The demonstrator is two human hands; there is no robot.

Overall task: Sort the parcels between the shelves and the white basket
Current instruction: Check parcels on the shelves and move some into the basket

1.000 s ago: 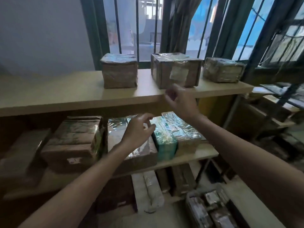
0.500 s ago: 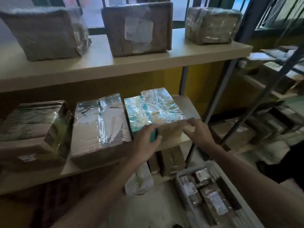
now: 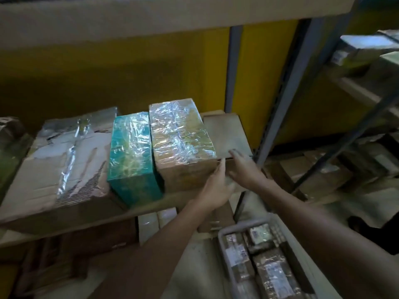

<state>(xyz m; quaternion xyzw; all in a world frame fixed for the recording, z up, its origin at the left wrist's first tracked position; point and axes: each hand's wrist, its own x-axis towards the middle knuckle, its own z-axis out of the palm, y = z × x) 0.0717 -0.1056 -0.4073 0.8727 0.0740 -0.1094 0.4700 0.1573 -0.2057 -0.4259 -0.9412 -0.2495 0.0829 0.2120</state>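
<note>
Farthest left of the brown parcel, on the same shelf, lay a big flattened carton with torn, shiny tape. Just left of the parcel, touching its side, stood a teal box under glossy film. The brown parcel itself closed the row, film-wrapped, with its near end by the shelf's front edge.

At the parcel's near right corner the left hand was open, fingers straight and laid up against the corner, gripping nothing. Just right of the parcel the right hand reached along its side, fingers also flat, tips down where the parcel met the board. I saw no curled hold there either. Below and to the right of the parcel, on the floor, sat the white basket, with several wrapped packets inside.

To my eye the step was getting hold of the brown parcel to lift it out. Both hands were crowded at one corner, and the teal box left no gap on the far side. I would have slid the parcel forward off the edge first, then put one palm beneath it. That film looked slippery, so support from under would beat a squeeze, and the teal box might drag along if the two wrappers clung.
</note>
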